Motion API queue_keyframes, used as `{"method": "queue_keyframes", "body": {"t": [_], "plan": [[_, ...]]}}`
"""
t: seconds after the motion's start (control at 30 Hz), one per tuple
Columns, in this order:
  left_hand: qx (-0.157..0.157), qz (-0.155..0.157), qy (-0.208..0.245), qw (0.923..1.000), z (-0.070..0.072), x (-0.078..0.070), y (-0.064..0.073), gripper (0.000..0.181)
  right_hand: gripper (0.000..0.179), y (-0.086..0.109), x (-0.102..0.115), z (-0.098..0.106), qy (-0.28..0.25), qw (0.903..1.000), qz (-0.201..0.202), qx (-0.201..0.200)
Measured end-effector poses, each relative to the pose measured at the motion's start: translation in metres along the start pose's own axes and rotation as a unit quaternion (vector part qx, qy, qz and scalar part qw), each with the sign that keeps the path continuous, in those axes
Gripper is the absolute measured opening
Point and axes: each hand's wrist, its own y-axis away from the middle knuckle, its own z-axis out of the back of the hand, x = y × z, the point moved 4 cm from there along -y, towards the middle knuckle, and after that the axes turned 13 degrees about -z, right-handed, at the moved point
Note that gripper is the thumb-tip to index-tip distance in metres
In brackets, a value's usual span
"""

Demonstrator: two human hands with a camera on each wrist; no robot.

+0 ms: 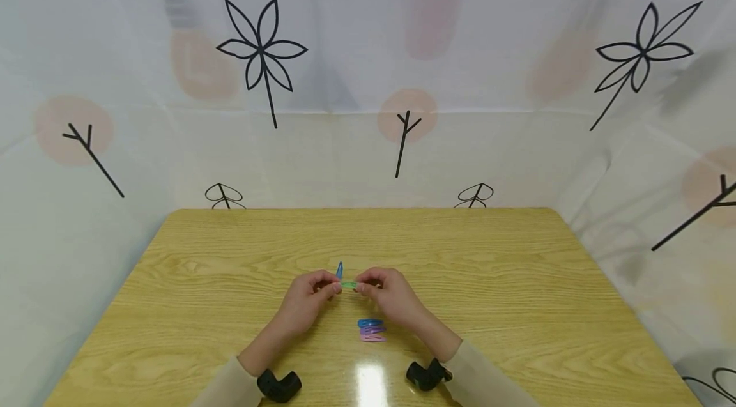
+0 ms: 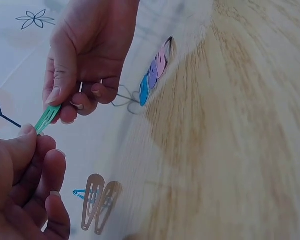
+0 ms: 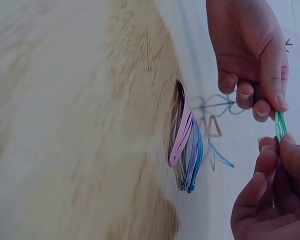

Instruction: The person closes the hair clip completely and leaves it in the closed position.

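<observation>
Pale hanging cloth [image 1: 345,158], softly creased and printed with black line-drawn leaves [image 1: 260,49] and faint peach discs [image 1: 77,114], rises behind and beside a worktop [image 1: 489,266] of yellowish wood grain, its finish smooth enough to throw back a white glare patch [image 1: 370,384] near six o'clock. Between the two hands sits a small green clip [image 1: 349,285], slim, slightly bowed and slotted along its length, lifted off the worktop. Left hand [image 1: 305,301], at about nine o'clock from it, pinches one end between thumb and fingertip; right hand [image 1: 397,297], at about three o'clock, pinches the other end likewise, its remaining fingers loosely curled. Just off the green clip, toward eleven o'clock, a narrow, tapered blue clip [image 1: 340,269] points away from the person. At five o'clock, a small overlapping group of clips [image 1: 372,331] lies on the wood, blue farthest, purple in the middle and pink nearest; the right wrist view shows their long slots and slim teardrop outlines. Straight side edges of the worktop run well apart from both hands, while the far edge, rounded at its corners, meets the cloth toward twelve o'clock. Beige sleeves [image 1: 489,378] and dark, bent wrist devices [image 1: 279,385] occupy the near side.
</observation>
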Motion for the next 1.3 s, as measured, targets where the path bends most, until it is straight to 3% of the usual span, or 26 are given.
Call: {"method": "queue_keyframes", "body": {"t": [0.2, 0.43, 0.67, 0.8, 0.9, 1.03, 1.3], "plan": [[0.013, 0.006, 0.024, 0.9996, -0.002, 0.002, 0.001, 0.019, 0.009, 0.002, 0.002, 0.0, 0.015, 0.9999, 0.006, -0.003], [0.025, 0.005, 0.033, 0.9991, -0.003, -0.001, 0.001, 0.018, 0.009, 0.014, 0.02, 0.001, 0.027, 0.9996, 0.011, -0.007], [0.03, -0.002, 0.044, 0.9986, -0.004, -0.002, 0.001, 0.015, 0.01, 0.006, 0.006, 0.001, 0.032, 0.9994, 0.004, -0.009], [0.025, 0.0, 0.032, 0.9992, -0.003, -0.003, 0.001, 0.013, 0.01, 0.015, 0.022, 0.003, 0.016, 0.9998, 0.013, -0.002], [0.027, 0.007, 0.025, 0.9993, -0.003, -0.01, 0.0, 0.013, 0.011, 0.013, 0.018, 0.005, 0.011, 0.9998, 0.018, 0.005], [0.03, 0.011, 0.024, 0.9992, -0.003, -0.011, 0.0, 0.012, 0.01, 0.001, -0.004, 0.004, 0.019, 0.9997, 0.013, 0.008], [0.042, 0.0, 0.021, 0.9989, -0.004, -0.002, 0.0, 0.014, 0.011, 0.002, -0.006, 0.004, 0.008, 0.9999, 0.009, 0.01]]}}
